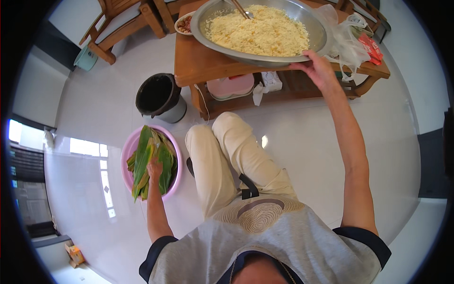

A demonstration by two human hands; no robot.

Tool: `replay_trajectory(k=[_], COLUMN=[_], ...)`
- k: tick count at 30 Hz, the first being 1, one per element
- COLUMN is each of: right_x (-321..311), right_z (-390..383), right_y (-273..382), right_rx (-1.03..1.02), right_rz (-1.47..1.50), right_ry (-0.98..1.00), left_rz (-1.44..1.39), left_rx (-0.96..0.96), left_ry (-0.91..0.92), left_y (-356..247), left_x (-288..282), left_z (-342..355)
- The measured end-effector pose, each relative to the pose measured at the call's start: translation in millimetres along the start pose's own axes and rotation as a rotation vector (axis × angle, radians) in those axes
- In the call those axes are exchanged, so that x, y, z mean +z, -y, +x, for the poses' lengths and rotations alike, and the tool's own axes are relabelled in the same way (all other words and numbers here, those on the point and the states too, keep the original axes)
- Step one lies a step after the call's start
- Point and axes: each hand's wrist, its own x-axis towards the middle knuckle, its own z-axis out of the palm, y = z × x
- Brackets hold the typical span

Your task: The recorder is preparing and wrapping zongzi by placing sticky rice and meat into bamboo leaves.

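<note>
Two-handed and seemingly early, closed with left grip (154, 168) on long green leaves (141, 156) still waiting in a round pink plastic basin (178, 177), clamped with right grip (319, 70) on a wide silver metal bowl (318, 35) already heaped with yellow grain (262, 31) on the brown wooden desk (203, 59).

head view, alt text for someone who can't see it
A seated person has the left grip on long green leaves in a pink basin on the floor and the right grip on the rim of a metal bowl of yellowish grains on a wooden table.
</note>
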Motion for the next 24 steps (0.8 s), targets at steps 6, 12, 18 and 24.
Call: replay_trajectory(k=[6, 12, 18, 24], right_x=[-50.4, -70.5, -119.3, -74.0], right_z=[35.0, 67.3, 79.1, 3.0], right_y=[30.0, 36.1, 86.9, 37.3], right_rx=[0.073, 0.143, 0.244, -0.544], right_rz=[-0.065, -0.171, -0.372, -1.186], right_ry=[0.011, 0.057, 0.022, -0.465], left_rz=[-0.11, -0.302, -0.69, -1.008], left_rx=[-0.239, -0.174, -0.197, -0.637], left_ry=[0.159, 0.157, 0.146, 0.118], left_y=[-65.3, -28.7, 28.6, -98.5], left_x=[-23.6, -36.8, -13.6, -40.4], left_z=[11.2, -23.7, -40.8, -39.8])
